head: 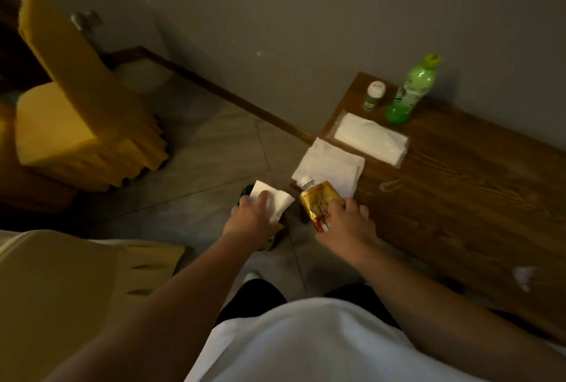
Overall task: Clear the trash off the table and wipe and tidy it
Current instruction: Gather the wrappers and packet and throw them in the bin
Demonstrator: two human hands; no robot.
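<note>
Dim room, wooden table at right: trash-clearing underway, left hand gripping tissue, right hand gripping pouch off table's near-left edge; next, probably binning both.

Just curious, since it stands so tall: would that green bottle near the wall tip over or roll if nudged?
The green bottle stands upright, tall and narrow, so a push up high would probably tip it. Its round body would then likely roll along the table.
</note>
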